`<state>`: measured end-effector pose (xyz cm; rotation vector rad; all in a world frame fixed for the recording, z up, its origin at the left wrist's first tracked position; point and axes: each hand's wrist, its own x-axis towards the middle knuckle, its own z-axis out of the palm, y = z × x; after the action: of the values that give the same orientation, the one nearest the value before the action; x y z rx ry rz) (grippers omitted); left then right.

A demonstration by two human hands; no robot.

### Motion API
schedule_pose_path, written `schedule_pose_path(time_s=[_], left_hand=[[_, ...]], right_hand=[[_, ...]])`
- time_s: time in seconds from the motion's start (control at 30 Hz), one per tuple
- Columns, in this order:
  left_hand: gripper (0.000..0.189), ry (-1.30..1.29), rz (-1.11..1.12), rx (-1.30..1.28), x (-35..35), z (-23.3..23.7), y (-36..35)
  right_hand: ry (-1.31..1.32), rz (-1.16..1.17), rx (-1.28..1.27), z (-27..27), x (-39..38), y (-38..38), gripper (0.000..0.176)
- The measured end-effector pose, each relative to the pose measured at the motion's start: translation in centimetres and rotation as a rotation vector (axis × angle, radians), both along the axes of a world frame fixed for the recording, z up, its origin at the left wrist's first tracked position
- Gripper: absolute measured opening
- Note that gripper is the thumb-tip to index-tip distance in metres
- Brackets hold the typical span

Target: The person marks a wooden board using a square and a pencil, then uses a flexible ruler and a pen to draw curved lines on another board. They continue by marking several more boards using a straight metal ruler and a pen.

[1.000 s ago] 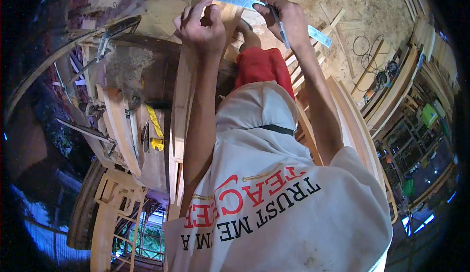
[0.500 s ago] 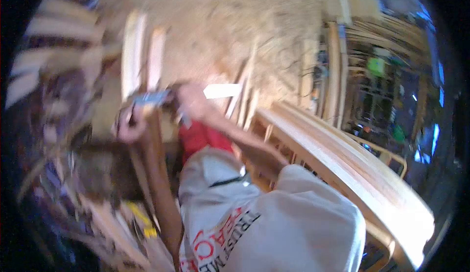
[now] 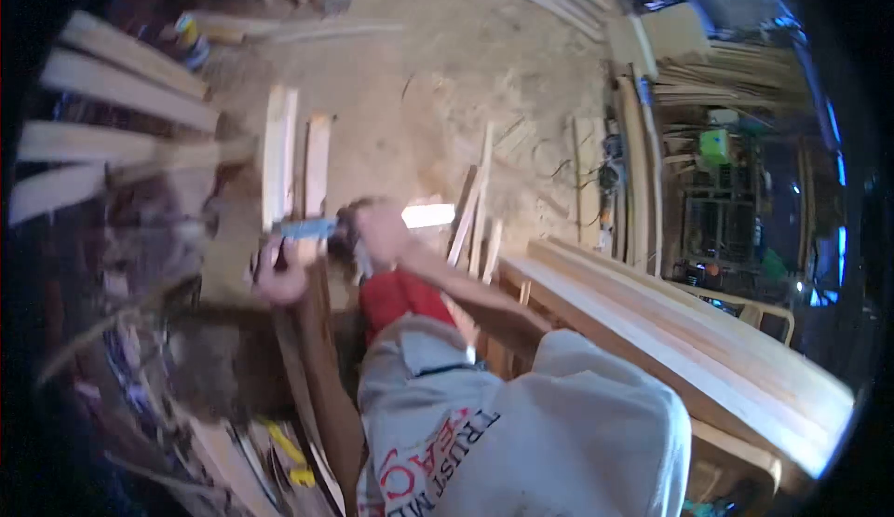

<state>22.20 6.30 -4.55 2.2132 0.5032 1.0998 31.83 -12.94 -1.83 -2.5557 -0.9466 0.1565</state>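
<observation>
Over a dusty floor (image 3: 372,98) scattered with timber, a worker's left hand (image 3: 281,279) closes on one end of a flat metal strip (image 3: 310,228), while the right hand (image 3: 380,228) grips it farther along, the brightly lit other end jutting past the knuckles. Blur hides the exact placement of the fingers. The strip runs crosswise at the near ends of two pale boards (image 3: 318,163). Red shorts (image 3: 400,303) show just below the right hand; thick planks (image 3: 680,331) stretch away at right, and a yellow tool (image 3: 291,452) lies at lower left.
</observation>
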Motion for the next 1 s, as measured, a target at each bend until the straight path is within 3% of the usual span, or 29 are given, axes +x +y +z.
schedule_pose_path(time_s=[0.03, 0.07, 0.13, 0.23, 0.3, 0.4, 0.5, 0.53, 0.6, 0.77, 0.83, 1.0], left_hand=[[0.016, -0.031, 0.057, 0.01, -0.1, -0.9, -0.1], [0.015, 0.041, 0.039, 0.026, -0.1, 1.0, -0.3], [0.015, 0.107, 0.064, 0.015, -0.1, 0.9, -0.2], [0.018, 0.212, 0.12, 0.011, -0.6, 1.7, -0.2], [0.019, 0.213, 0.095, -0.018, -0.6, 2.6, -0.4], [0.017, 0.238, 0.09, -0.059, -0.5, 2.0, -0.4], [0.013, 0.198, 0.072, -0.069, -0.3, 0.9, -0.3], [0.012, 0.169, 0.087, -0.081, -0.3, 0.9, -0.4], [0.012, 0.18, 0.096, -0.08, -0.3, 0.8, -0.4], [0.013, 0.257, 0.119, -0.12, -0.4, 1.3, -0.6], [0.013, 0.275, 0.127, -0.117, -0.4, 1.7, -0.8], [0.012, 0.289, 0.113, -0.148, -0.2, 2.1, -0.7]], right_hand=[[0.099, -0.003, -0.07, 0.7, 0.3, -0.2, 0.018], [0.233, 0.018, -0.301, 2.2, 0.7, -0.1, 0.023], [-0.009, -0.048, 0.141, 3.9, 0.9, 0.4, 0.03], [0.184, -0.105, 0.357, 5.5, 0.5, 1.2, 0.03], [0.324, -0.231, 0.63, 6.2, -0.2, 1.9, 0.025], [0.501, -0.3, 0.611, 5.4, -1.3, 3.0, 0.013], [0.336, -0.049, 0.751, 2.6, -1.5, 3.7, 0.009], [0.345, -0.062, 0.751, 2.5, -1.7, 3.8, 0.009], [0.387, -0.025, 0.623, 2.2, -2.0, 4.0, 0.012], [0.449, 0.034, 0.65, 0.7, -1.8, 4.0, 0.012], [0.385, 0.108, 0.668, 0.3, -1.6, 4.1, 0.027], [0.396, 0.147, 0.657, 0.2, -1.4, 4.0, 0.026]])
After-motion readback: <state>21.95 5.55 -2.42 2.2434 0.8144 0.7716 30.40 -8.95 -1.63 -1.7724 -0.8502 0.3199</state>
